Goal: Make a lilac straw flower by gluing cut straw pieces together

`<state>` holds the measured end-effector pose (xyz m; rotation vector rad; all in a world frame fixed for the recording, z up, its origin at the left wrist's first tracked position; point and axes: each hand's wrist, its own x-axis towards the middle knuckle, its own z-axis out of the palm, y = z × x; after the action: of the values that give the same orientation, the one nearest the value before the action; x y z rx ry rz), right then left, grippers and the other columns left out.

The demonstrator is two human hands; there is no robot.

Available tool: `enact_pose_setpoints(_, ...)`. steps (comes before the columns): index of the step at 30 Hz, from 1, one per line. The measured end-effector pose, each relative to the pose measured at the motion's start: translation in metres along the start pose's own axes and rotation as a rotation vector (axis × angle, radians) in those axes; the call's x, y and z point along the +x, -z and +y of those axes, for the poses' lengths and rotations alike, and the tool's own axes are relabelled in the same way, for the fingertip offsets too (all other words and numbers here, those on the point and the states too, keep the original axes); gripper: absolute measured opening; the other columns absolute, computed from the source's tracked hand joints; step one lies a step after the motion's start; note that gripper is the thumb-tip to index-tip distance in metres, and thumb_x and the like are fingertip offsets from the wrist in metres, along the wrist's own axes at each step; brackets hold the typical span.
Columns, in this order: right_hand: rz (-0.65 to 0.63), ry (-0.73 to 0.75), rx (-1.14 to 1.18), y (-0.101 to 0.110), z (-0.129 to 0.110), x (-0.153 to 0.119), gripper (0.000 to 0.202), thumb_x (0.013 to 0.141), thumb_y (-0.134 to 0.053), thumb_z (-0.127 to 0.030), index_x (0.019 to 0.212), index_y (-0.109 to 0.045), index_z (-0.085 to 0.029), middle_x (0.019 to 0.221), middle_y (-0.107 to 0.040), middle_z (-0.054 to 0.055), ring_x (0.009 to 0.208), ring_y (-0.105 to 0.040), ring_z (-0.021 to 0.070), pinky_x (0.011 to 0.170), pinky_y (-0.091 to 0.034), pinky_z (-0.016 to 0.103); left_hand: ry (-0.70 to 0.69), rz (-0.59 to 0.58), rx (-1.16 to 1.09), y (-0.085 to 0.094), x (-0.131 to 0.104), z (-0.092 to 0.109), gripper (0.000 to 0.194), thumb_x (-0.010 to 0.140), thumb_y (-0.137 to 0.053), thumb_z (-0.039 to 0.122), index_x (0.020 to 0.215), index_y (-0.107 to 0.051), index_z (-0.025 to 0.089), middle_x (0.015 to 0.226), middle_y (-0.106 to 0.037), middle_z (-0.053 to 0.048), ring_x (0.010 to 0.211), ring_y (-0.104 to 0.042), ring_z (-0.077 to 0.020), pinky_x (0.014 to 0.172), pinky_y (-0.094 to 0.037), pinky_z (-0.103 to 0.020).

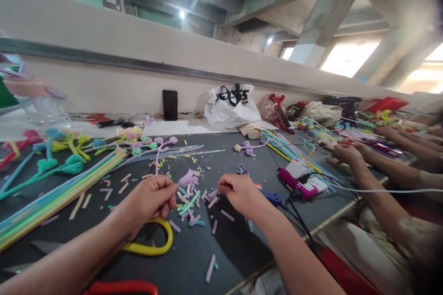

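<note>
Your left hand [154,197] had thumb and forefinger closed in a pinch on a small purple flower [187,178], its petals pointing right, above the loose cut pieces [194,219] in the middle of the dark table [187,267]. Your right hand [240,193] was just right of those pieces, fingers bent inward; how tightly its tips met, and whether they held anything, you could not tell from this view.

Yellow-handled scissors [170,235] lay below your left wrist, with a red handle [121,287] at the near side. To the left was a bundle of coloured strips [65,189], with finished flowers [72,163] beyond it. At the far side, a black phone [170,105] leaned upright against the wall, left of a white bag [230,110]. A magenta device [298,182] lay to the right, nearer than another person's hands [349,151].
</note>
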<state>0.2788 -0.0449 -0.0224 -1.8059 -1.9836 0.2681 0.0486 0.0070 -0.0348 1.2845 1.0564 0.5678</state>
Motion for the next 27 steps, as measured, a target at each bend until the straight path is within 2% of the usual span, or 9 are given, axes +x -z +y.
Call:
enact_pose_setpoints(4, 0.016, -0.017, -0.023, 0.009, 0.007, 0.001, 0.022, 0.079, -0.05, -0.029, 0.063, -0.061, -0.019, 0.06, -0.061, -0.001, 0.058, -0.051, 0.011, 0.058, -0.034, 0.021, -0.01, -0.026, -0.077, 0.0, -0.001, 0.0, 0.035, 0.066, -0.062, 0.047, 0.062, -0.05, 0.014, 0.051, -0.053, 0.003, 0.036, -0.036, -0.0018, 0.037, -0.017, -0.014)
enact_pose_setpoints(9, 0.089, -0.189, -0.087, 0.048, 0.038, -0.01, 0.019, 0.079, -0.042, -0.021, 0.089, -0.057, -0.017, 0.079, -0.063, 0.002, 0.071, -0.056, 0.0133, 0.066, -0.04, 0.024, 0.019, -0.038, -0.169, 0.0, -0.007, 0.007, 0.033, 0.063, -0.066, 0.043, 0.061, -0.05, 0.014, 0.053, -0.053, 0.003, 0.036, -0.035, -0.0017, 0.035, -0.015, -0.013)
enact_pose_setpoints(12, 0.007, -0.266, -0.139, 0.06, 0.058, -0.024, 0.023, 0.076, -0.045, -0.021, 0.095, -0.056, -0.015, 0.087, -0.063, 0.005, 0.076, -0.057, 0.0155, 0.068, -0.041, 0.026, 0.029, -0.069, -0.186, 0.0, -0.009, 0.009, 0.032, 0.065, -0.065, 0.042, 0.06, -0.051, 0.014, 0.048, -0.05, 0.004, 0.035, -0.031, -0.0013, 0.034, -0.013, -0.013)
enact_pose_setpoints(16, -0.111, -0.31, -0.213, 0.053, 0.076, -0.038, 0.046, 0.061, -0.06, -0.018, 0.107, -0.055, -0.016, 0.109, -0.058, 0.011, 0.1, -0.053, 0.0241, 0.082, -0.038, 0.034, 0.041, -0.083, -0.173, -0.001, -0.012, 0.009, 0.032, 0.067, -0.064, 0.042, 0.058, -0.051, 0.013, 0.045, -0.047, 0.005, 0.035, -0.03, -0.0007, 0.035, -0.013, -0.012)
enact_pose_setpoints(19, -0.141, -0.324, -0.252, 0.041, 0.08, -0.039, 0.059, 0.056, -0.059, -0.008, 0.113, -0.051, -0.016, 0.113, -0.055, 0.013, 0.106, -0.05, 0.0259, 0.083, -0.037, 0.035, 0.038, -0.048, -0.153, -0.003, -0.015, 0.011, 0.031, 0.068, -0.064, 0.04, 0.061, -0.051, 0.013, 0.05, -0.052, 0.004, 0.038, -0.036, -0.0009, 0.036, -0.017, -0.011)
enact_pose_setpoints(23, -0.091, -0.347, -0.291, 0.036, 0.074, -0.031, 0.049, 0.056, -0.049, -0.002, 0.103, -0.054, -0.013, 0.105, -0.057, 0.013, 0.092, -0.057, 0.023, 0.077, -0.039, 0.032, 0.0, -0.047, -0.158, -0.006, -0.017, 0.013, 0.028, 0.069, -0.063, 0.038, 0.063, -0.05, 0.013, 0.053, -0.055, 0.003, 0.04, -0.04, -0.0011, 0.038, -0.021, -0.01)
enact_pose_setpoints(25, -0.031, -0.362, -0.313, 0.04, 0.068, -0.027, 0.041, 0.059, -0.048, -0.006, 0.099, -0.053, -0.012, 0.102, -0.056, 0.014, 0.089, -0.057, 0.0238, 0.075, -0.04, 0.032, -0.014, -0.047, -0.168, -0.007, -0.016, 0.013, 0.027, 0.069, -0.062, 0.036, 0.063, -0.05, 0.013, 0.05, -0.054, 0.004, 0.039, -0.038, -0.0009, 0.037, -0.02, -0.01)
enact_pose_setpoints(27, 0.068, -0.309, -0.28, 0.044, 0.06, -0.024, 0.036, 0.063, -0.049, -0.013, 0.099, -0.051, -0.014, 0.096, -0.058, 0.011, 0.086, -0.057, 0.0228, 0.073, -0.041, 0.031, -0.021, -0.034, -0.177, -0.007, -0.016, 0.013, 0.026, 0.069, -0.062, 0.035, 0.063, -0.05, 0.013, 0.049, -0.054, 0.003, 0.038, -0.038, -0.0011, 0.036, -0.019, -0.011)
